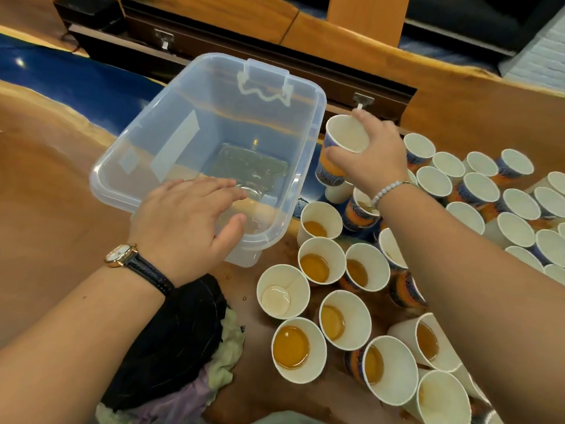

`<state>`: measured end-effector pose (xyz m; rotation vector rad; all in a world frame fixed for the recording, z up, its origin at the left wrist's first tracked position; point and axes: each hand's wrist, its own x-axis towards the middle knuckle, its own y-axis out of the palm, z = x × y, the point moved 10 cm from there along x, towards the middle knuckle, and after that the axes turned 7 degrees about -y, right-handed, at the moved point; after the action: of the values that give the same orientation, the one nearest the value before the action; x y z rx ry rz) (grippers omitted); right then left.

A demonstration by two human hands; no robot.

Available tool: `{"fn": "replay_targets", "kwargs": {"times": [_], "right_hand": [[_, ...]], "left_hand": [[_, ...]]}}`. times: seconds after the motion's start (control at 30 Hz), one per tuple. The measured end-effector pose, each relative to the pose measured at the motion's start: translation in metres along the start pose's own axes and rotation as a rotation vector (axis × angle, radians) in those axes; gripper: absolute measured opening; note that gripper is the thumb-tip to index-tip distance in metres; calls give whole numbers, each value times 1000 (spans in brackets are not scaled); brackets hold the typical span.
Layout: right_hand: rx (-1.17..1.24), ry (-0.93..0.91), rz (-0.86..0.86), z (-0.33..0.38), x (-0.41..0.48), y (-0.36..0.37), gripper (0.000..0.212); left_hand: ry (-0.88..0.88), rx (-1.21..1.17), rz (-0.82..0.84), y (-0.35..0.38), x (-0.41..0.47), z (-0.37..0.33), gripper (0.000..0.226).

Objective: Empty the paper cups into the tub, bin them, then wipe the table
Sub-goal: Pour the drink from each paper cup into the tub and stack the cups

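A clear plastic tub (pixel 308 142) stands on the wooden table, with a shallow pool of liquid on its bottom. My left hand (pixel 186 224) lies with fingers spread over the tub's near rim, thumb at its corner. My right hand (pixel 376 154) grips a blue and orange paper cup (pixel 336 148) by its rim, held tilted just right of the tub; the cup looks empty inside. Several paper cups with amber liquid (pixel 290 347) stand in front of me at the right. More cups (pixel 480 185) crowd the table further right.
A heap of dark and pale cloths (pixel 183 341) lies under my left forearm at the table's near edge. Small drops of liquid (pixel 244 298) spot the wood between the cloths and the cups. Behind the table runs a dark cabinet (pixel 244 47).
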<state>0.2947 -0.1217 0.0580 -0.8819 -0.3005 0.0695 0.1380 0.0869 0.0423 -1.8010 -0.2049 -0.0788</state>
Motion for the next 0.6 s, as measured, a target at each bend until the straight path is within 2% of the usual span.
{"fn": "replay_targets", "kwargs": {"times": [0.13,0.27,0.4,0.6], "right_hand": [[190,-76,-130,26,-3,-32,85],[259,-176,-143,54,-7,-43,84],[75,-345,-33,88,-11,-39,81],[-427,-554,220,127,-24,-8,66]], "left_hand": [[-1,-2,1,0,1,0,52],[-5,6,6,0,1,-1,52],[-13,15,12,1,2,0,54],[-10,16,18,2,3,-1,54]]}}
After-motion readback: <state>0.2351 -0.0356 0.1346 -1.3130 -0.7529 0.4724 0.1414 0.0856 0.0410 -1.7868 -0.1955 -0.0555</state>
